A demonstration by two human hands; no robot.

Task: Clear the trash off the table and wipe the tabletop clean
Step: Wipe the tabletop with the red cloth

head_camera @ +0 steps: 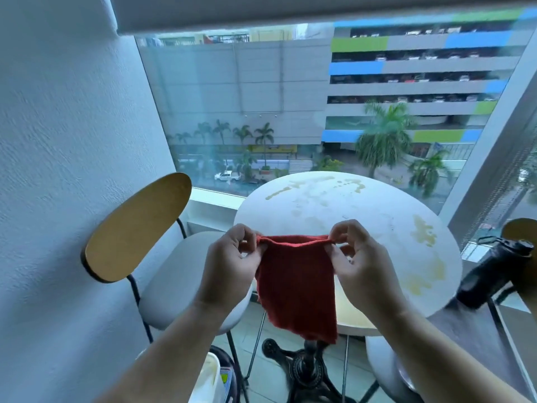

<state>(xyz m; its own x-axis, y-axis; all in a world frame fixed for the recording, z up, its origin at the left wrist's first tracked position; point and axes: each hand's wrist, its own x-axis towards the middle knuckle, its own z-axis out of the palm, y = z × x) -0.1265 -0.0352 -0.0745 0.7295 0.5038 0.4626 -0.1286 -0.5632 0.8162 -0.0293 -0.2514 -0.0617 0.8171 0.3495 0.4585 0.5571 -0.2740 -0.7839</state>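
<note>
A red cloth [296,283] hangs in the air above the near edge of a round white table [363,216]. My left hand [229,266] pinches its top left corner and my right hand [363,263] pinches its top right corner, so the top hem is stretched between them. The tabletop carries yellowish spill stains [424,234] on its right side and along its far edge. No trash shows on the table.
A wooden-backed chair [136,228] with a grey seat stands left of the table by the white wall. A black bottle [494,271] lies at the right near another chair back [523,231]. A white container [209,382] and the black table base [308,370] are below. A large window is behind.
</note>
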